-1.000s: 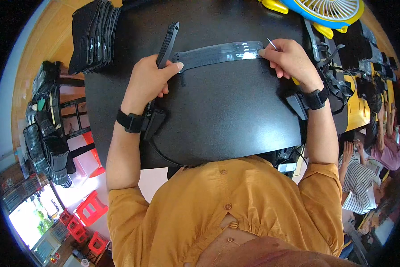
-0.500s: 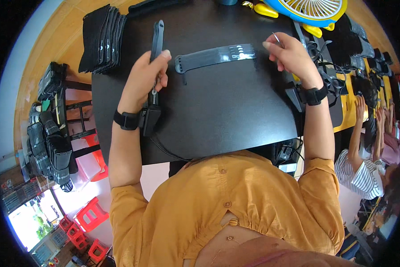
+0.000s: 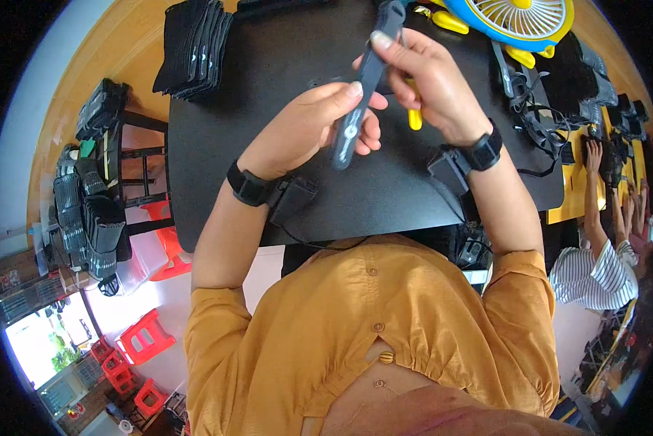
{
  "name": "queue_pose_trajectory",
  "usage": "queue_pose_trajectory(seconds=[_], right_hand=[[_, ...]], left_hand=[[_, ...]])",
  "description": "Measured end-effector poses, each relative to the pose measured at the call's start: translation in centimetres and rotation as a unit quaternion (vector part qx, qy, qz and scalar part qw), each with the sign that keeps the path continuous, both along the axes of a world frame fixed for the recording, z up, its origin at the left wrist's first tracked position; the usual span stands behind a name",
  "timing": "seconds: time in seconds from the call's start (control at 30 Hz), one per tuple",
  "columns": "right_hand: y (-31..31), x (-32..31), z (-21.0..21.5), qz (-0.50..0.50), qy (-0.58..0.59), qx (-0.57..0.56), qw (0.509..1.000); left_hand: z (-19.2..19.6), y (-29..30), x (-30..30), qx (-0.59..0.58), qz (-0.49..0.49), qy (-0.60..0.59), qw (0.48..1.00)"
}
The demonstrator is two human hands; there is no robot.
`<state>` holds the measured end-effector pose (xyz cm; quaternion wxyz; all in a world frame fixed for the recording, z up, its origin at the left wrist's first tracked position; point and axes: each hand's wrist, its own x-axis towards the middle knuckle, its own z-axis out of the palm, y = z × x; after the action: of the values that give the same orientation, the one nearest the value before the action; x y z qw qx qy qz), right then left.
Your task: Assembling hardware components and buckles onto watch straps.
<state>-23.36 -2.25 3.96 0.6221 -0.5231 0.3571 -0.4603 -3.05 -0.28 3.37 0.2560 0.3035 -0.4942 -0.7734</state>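
A long dark grey strap (image 3: pixel 370 73) with rounded ends and pale printing near its lower end is held slantwise above the black table (image 3: pixel 268 131). My left hand (image 3: pixel 330 120) pinches its lower half, thumb on top and fingers behind. Nearer the far end, my right hand (image 3: pixel 432 80) is closed on the strap between thumb and fingers. A yellow handle-like piece (image 3: pixel 414 118) sticks out below the right fingers; the rest of it is hidden. Whether the strap is a single piece or a small bundle, I cannot tell. Each wrist wears a black band.
A stack of black fabric pieces (image 3: pixel 194 51) sits at the table's far left. A blue and yellow fan (image 3: pixel 519 18) stands far right, beside tangled black straps (image 3: pixel 533 120). Red stools (image 3: pixel 146 336) are on the floor at left. Another person's striped sleeve (image 3: pixel 595 272) shows at right.
Both hands have come together over the table's middle. The upright grey strap or bundle in my left hand is now gripped by both hands. The flat strap on the table is mostly covered.
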Motion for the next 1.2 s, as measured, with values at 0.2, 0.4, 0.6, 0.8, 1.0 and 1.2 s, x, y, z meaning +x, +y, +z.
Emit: queue_pose_trajectory(seconds=[0.2,0.4,0.6,0.8,1.0,1.2], right_hand=[[-1.9,-1.8,-3.5,-0.025,0.017,0.036,0.999],[0.2,-0.3,-2.4,-0.042,0.171,-0.004,0.984],[2.5,2.1,-2.5,0.017,0.324,-0.222,0.92],[2.6,2.1,-3.0,-0.018,0.311,-0.289,0.905],[2.6,2.1,-3.1,-0.022,0.328,-0.3,0.895],[2.9,2.7,-3.2,-0.092,0.308,-0.252,0.913]], left_hand=[[-1.8,-0.2,0.9,-0.001,-0.101,-0.018,0.995],[-3.8,-1.7,1.3,0.043,0.111,0.11,0.987],[-4.9,-1.7,1.8,0.078,0.19,0.18,0.962],[-5.4,-1.7,1.4,0.106,0.176,0.238,0.949],[-5.5,-1.4,0.9,0.079,0.205,0.218,0.951],[-6.2,-1.2,0.6,0.035,0.236,0.196,0.951]])
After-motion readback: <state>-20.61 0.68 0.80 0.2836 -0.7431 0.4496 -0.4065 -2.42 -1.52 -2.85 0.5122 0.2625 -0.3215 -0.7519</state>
